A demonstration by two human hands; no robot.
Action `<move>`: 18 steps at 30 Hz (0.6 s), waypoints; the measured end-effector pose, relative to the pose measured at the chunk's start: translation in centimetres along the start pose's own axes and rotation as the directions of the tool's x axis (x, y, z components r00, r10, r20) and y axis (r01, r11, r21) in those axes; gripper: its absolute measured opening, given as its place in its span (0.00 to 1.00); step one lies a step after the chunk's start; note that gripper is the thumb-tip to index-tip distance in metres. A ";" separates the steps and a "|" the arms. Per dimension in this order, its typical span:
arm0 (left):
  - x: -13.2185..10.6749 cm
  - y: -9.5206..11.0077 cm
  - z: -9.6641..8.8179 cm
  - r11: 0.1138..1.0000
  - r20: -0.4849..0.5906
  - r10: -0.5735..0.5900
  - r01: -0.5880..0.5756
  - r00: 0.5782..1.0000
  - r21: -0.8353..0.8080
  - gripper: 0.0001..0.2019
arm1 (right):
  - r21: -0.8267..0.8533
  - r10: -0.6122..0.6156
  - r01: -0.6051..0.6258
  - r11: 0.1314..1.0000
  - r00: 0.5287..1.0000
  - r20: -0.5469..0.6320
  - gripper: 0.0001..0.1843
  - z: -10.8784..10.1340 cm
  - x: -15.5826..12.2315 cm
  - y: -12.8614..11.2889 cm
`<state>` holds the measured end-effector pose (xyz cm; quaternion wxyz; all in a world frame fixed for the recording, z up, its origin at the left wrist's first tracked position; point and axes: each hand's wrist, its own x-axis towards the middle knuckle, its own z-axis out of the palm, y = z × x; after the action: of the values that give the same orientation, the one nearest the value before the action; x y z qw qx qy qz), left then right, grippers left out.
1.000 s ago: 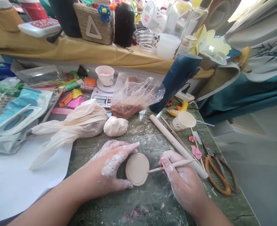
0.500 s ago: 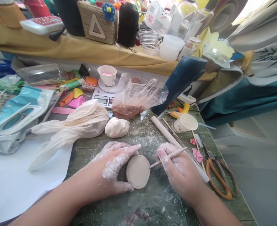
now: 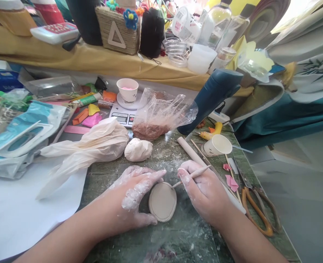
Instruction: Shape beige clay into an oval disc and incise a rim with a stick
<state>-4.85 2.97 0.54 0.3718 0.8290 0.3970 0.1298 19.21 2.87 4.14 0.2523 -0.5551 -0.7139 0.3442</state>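
A round, flat clay disc (image 3: 163,202) with a line scored just inside its rim lies on the clear sheet in front of me. My left hand (image 3: 136,193), dusted with white, curves around the disc's left side, thumb at the lower edge and fingers at the upper edge. Pinched in my right hand (image 3: 202,190) is a slim, pale modelling tool (image 3: 198,172); its thin tip meets the disc's upper right rim. Behind the left hand sits a lump of white clay (image 3: 138,149). A pale rolling pin (image 3: 190,151) lies slantwise behind and under the right hand.
On the right are scissors (image 3: 257,212), a paper cup (image 3: 217,145) and pink scraps (image 3: 232,182). Further back stand a kitchen scale (image 3: 121,117) bearing another cup (image 3: 127,90), a bag of brown clay (image 3: 153,128) and a dark blue bottle (image 3: 211,98). A whitish plastic bag (image 3: 101,142) lies left.
The tool's tip has slid along the rim, up and slightly left, with my right hand. The left hand stays around the disc. The whole view has shifted slightly.
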 end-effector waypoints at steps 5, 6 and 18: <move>0.0 -0.1 0.1 1.000 -0.011 -0.013 0.013 1.000 -0.004 0.49 | -0.024 -0.019 0.019 1.000 1.000 0.008 0.19 0.2 0.3 -0.2; 0.0 -0.1 0.1 1.000 -0.013 -0.008 0.008 1.000 -0.005 0.49 | -0.033 -0.022 0.022 0.999 1.000 0.015 0.19 0.3 0.4 -0.3; 0.0 0.0 -0.1 0.999 -0.018 0.006 -0.007 1.000 -0.035 0.48 | -0.037 -0.100 0.101 0.994 0.995 0.017 0.17 0.6 1.1 -1.3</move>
<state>-4.87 3.04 0.57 0.3823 0.8226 0.3952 0.1451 17.64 3.59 4.73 0.2534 -0.5204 -0.7492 0.3220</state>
